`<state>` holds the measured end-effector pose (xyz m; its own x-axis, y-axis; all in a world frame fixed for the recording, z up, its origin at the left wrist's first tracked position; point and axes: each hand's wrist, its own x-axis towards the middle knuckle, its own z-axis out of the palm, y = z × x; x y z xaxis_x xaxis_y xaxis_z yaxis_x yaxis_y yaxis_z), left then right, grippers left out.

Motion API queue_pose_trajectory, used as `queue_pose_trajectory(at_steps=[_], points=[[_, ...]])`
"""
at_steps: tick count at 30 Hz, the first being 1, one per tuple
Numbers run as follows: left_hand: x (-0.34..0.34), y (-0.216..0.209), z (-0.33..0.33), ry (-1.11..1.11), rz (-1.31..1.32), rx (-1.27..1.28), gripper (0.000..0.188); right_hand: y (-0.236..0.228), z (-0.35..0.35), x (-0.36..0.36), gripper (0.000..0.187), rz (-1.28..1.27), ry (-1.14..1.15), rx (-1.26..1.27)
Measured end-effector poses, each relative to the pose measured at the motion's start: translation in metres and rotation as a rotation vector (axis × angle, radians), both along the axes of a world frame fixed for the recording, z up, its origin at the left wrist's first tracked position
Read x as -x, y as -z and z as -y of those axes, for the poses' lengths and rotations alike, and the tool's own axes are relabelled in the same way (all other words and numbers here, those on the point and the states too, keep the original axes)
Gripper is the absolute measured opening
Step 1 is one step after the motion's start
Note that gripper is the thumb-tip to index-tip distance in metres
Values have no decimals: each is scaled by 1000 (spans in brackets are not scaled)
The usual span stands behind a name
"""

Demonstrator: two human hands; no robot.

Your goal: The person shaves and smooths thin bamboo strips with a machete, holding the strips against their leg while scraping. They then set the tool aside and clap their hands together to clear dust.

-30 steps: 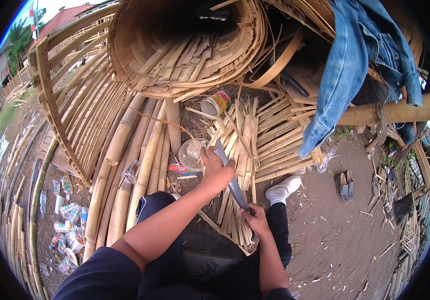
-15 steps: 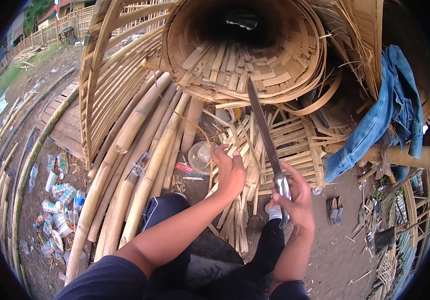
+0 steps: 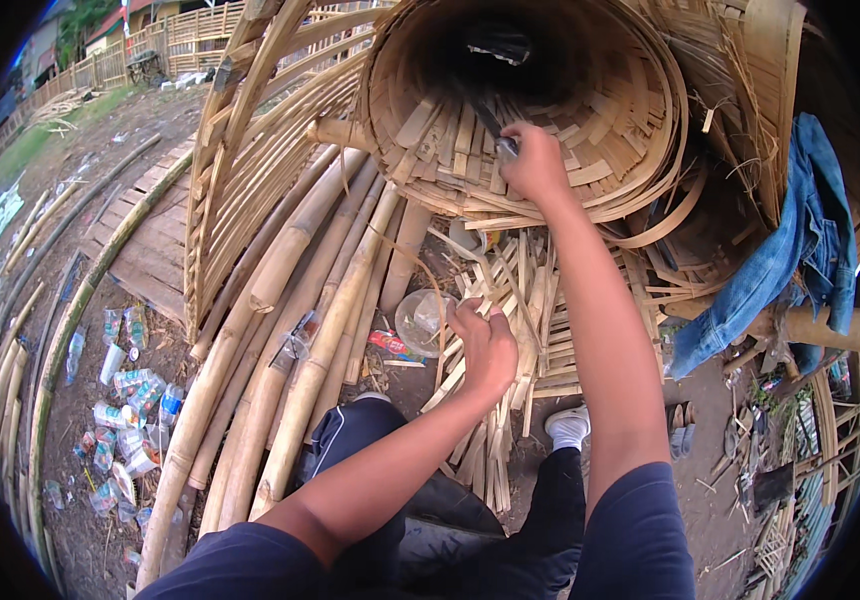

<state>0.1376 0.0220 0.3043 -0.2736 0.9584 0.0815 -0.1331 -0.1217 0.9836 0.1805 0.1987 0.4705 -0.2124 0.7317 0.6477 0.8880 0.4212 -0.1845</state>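
My right hand (image 3: 535, 165) is wrapped round the handle of a long knife (image 3: 487, 116). Its dark blade reaches into the mouth of a large woven bamboo basket (image 3: 630, 145) lying on its side; the tip is lost in the shadow. Short split bamboo pieces (image 3: 463, 140) lie on the basket's inner wall, by the blade. Lower down, my left hand (image 3: 487, 348) is raised with bent fingers apart and nothing seen in it. It is above a heap of thin bamboo strips (image 3: 525, 310), beside a clear plastic container (image 3: 422, 322).
Thick bamboo poles (image 3: 280, 270) lie to the left, next to a slatted bamboo frame (image 3: 200, 190). Plastic cups and bottles (image 3: 130, 410) litter the ground at left. A denim garment (image 3: 765, 270) hangs over a horizontal bamboo pole (image 3: 840, 328) at right. Shoes (image 3: 682, 430) stand nearby.
My right hand has moved up and forward with the knife, from over the strips into the basket's mouth. My left hand stays low, its fingers slightly more bent. The view has shifted a little.
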Motion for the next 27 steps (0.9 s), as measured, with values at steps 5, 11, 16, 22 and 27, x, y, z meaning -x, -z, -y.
queue_pose_trajectory(at_steps=[5,11,16,22,27], points=[[15,-3,-6,-19,17,8,42,10,-18,12,23,350,316,176],[37,-4,-7,-118,-256,-414,39,58,30,-8,29,229,-113,-338],[44,-32,26,-53,-769,-825,39,140,126,-40,22,-309,-269,416],[-13,-5,146,709,-590,-1330,45,265,190,-94,27,885,164,1213],[-53,77,88,824,-822,-1224,50,265,206,-137,23,216,24,1187]])
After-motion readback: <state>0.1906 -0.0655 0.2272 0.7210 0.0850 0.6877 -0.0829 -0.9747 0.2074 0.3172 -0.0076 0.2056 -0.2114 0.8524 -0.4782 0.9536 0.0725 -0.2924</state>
